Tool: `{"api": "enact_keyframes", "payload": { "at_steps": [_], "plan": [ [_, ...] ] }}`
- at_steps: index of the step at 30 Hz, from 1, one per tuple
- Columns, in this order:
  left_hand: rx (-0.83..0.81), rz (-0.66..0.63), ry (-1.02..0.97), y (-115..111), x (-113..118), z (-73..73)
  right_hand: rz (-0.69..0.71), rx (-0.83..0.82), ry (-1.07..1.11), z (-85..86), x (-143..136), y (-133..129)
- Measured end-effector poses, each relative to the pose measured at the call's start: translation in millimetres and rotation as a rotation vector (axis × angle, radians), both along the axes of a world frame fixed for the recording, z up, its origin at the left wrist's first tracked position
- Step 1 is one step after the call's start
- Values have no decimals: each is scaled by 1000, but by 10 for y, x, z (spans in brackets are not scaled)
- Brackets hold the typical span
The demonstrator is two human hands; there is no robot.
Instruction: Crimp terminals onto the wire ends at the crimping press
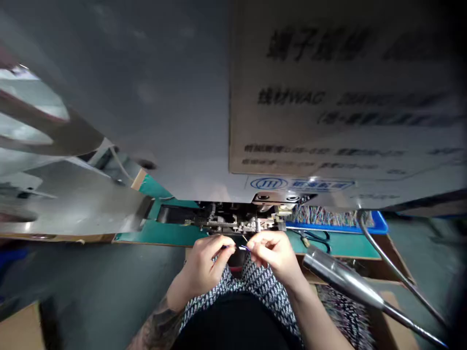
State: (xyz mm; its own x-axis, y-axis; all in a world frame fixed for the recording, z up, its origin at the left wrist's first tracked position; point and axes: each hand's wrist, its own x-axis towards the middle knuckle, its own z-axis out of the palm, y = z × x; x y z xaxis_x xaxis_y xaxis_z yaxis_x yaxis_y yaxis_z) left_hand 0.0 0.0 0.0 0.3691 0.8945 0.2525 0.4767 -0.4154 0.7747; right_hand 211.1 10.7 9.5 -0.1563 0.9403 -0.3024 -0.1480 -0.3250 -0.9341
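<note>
Just in front of the metal machine mechanism (241, 223), both hands meet in a pinch. My left hand (209, 260) has thumb and index finger pressed together on something small and dark that I cannot make out. Across a small gap, my right hand (270, 250) pinches thin wires (245, 247), one of them blue-purple, with a whitish piece at the ends between the hands. The fingertips of the two hands do not touch.
A large grey machine housing (175, 97) with a printed label (328, 102) fills the upper view. On the green tabletop (350, 248) are scissors (315, 236) and a blue tray (380, 222) of wires. A metal lamp arm (343, 277) stands right; more wires (343, 311) lie below it.
</note>
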Motion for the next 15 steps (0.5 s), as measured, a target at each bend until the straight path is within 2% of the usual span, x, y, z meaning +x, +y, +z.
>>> {"api": "enact_keyframes", "payload": {
  "at_steps": [3, 7, 15],
  "plan": [
    [98, 71, -12, 8, 59, -20, -170, 56, -5, -50, -74, -76],
    [233, 148, -5, 13, 153, -39, -317, 113, 0, -139, -172, -112],
    [280, 226, 32, -18, 189, -80, -311, 94, 14, -182, -232, -67]
  ]
}}
